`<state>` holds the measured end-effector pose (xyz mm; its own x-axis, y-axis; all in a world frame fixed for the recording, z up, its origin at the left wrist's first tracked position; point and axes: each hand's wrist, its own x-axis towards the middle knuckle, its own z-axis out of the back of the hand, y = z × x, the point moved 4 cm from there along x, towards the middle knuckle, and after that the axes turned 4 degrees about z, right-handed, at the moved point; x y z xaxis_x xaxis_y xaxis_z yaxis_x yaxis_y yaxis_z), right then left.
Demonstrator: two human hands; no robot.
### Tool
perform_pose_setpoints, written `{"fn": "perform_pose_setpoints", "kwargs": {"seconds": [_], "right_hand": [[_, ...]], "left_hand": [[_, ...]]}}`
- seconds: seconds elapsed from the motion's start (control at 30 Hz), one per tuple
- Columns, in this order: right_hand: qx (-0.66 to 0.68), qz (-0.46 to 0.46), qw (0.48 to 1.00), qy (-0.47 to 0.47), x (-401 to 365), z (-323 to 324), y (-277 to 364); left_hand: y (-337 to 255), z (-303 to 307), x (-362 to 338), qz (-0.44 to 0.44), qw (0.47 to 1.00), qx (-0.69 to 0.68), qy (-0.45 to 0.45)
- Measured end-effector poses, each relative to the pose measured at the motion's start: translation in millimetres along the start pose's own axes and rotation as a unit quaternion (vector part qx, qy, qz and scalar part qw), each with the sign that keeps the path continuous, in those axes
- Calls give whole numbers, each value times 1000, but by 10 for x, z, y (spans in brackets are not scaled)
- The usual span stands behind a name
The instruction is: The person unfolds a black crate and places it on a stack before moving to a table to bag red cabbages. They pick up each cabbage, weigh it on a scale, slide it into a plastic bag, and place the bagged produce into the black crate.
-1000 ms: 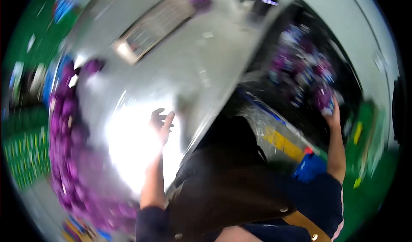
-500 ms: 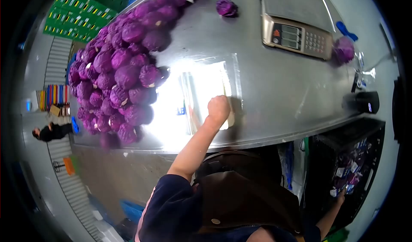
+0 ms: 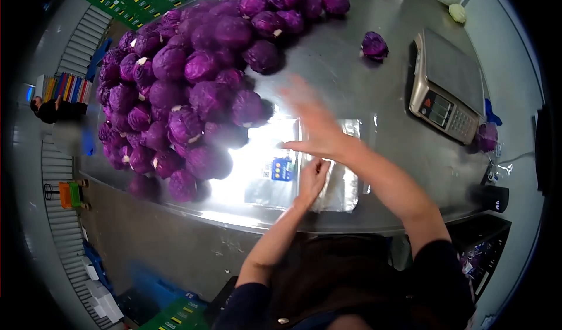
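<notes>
Clear plastic bags lie flat on the metal table, one with a blue printed label. My left hand is closed on the plastic at the middle of the bags; the exact pinch is partly hidden. Above it, my right hand is spread over the upper part of the bags, its fingers blurred by motion, and it holds nothing that I can see. A big heap of red cabbages covers the table to the left, the nearest ones close to the bags.
A digital scale stands at the right. One red cabbage lies apart behind the bags, another beside the scale. A black crate sits below the right edge. Green crates are stacked at far left, where a person stands.
My right hand has come up from the black crate to over the bags. My left hand stays closed on the bags. The view has shifted, and the blue label now shows clearly.
</notes>
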<state>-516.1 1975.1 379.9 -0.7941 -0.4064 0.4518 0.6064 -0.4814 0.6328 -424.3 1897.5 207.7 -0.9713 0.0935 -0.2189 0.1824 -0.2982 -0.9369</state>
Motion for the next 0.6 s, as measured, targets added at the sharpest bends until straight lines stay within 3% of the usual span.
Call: {"fn": "perform_pose_setpoints", "kwargs": {"seconds": [0.07, 0.13, 0.2, 0.23, 0.3, 0.33, 0.37, 0.43, 0.5, 0.6], "right_hand": [[-77, 60, 993, 73, 860, -670, 63], [-171, 62, 976, 123, 1416, -1182, 105], [-236, 44, 950, 199, 1707, -1646, -74], [-217, 11, 958, 187, 1796, -1923, -273], [-62, -38, 980, 183, 1868, -1689, -385], [15, -63, 982, 180, 1873, -1558, -470], [88, -41, 992, 76, 1868, -1508, -640], [228, -76, 971, 7, 1646, -1141, -668], [436, -140, 889, -9, 1237, -780, -680], [679, -283, 678, -14, 65, -393, -673]], "left_hand": [[-59, 68, -30, 70, 996, -4, 54], [22, 70, -73, 74, 994, 51, 64], [90, 53, -123, -14, 999, 35, 28], [90, 75, -158, -51, 998, 27, 14], [-46, 104, -218, -59, 998, 5, 20], [-62, 95, -211, -43, 999, -8, 29], [1, 108, -218, 19, 998, -20, 56], [68, 92, -209, 101, 990, -56, 84], [42, 125, -175, 116, 985, -101, 81], [-193, 241, -161, 136, 984, -95, 64]]}}
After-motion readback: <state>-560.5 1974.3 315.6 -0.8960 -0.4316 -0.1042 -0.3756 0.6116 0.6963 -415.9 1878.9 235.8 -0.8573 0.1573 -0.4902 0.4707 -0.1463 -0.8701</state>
